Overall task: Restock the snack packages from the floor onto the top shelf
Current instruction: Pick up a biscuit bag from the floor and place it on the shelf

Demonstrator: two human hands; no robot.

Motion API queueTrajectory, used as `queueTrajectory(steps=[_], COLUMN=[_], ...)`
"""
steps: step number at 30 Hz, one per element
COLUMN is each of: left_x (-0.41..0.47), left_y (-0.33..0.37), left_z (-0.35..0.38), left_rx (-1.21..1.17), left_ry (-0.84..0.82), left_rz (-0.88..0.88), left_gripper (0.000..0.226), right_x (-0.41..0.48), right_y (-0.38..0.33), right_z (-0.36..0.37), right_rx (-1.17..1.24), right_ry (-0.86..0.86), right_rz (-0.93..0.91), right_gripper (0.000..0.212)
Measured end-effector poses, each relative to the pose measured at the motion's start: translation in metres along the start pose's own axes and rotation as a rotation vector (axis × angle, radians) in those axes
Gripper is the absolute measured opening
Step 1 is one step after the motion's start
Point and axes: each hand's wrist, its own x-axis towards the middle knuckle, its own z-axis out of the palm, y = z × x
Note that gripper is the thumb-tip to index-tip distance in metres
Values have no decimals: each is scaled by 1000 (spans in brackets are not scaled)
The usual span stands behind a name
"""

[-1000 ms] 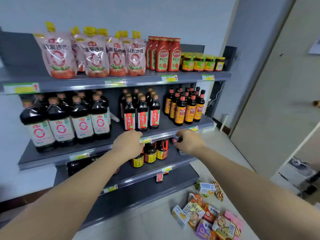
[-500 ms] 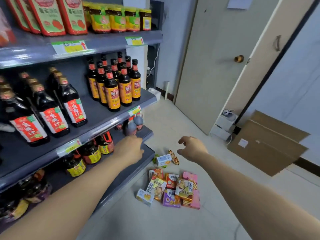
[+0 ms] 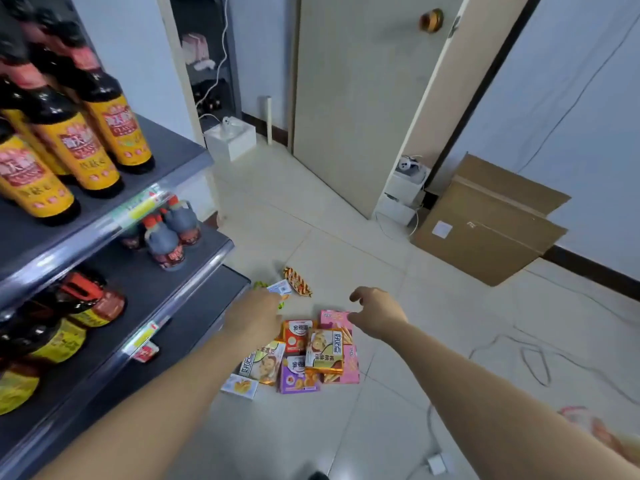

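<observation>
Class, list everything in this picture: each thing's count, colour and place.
snack packages: about nine, mixed colours, piled on floor
shelf unit: one, grey, left
yellow-label bottles: several, dark, upper shelf
small bottles: few, dark, red caps, shelf below
cardboard: flattened sheets, brown, right wall
door: one, beige, behind
white box: one, beside shelf end
left hand: one, above pile's left edge, fingers hidden
right hand: one, empty, loosely curled, over pile's right edge

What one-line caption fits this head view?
Left hand and right hand hover above snack packages piled on the floor beside a shelf of sauce bottles.
</observation>
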Motion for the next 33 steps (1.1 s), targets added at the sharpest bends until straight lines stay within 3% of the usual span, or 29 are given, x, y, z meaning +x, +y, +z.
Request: queueTrajectory(steps=[8,12,18,23,33], left_x=[105,157,221,268,340], left_y=[27,33,38,42,38], left_z=[78,121,189,263,461], left_rx=[-46,-42,-46,-66,-117], left_ry=[-175,-256,-353,-422,-524], left_rz=[36,46,76,46,-31], left_gripper=[18,31,29,26,41], right_x=[102,153,223,274,357], right_y=[67,92,128,169,257], right_z=[28,52,105,169,343], right_rx=[44,62,115,100,258], right_ry=[-102,-151,-219,-299,-427], right_rz=[151,218,249,306,457], right_gripper=[41,39,36,38,34])
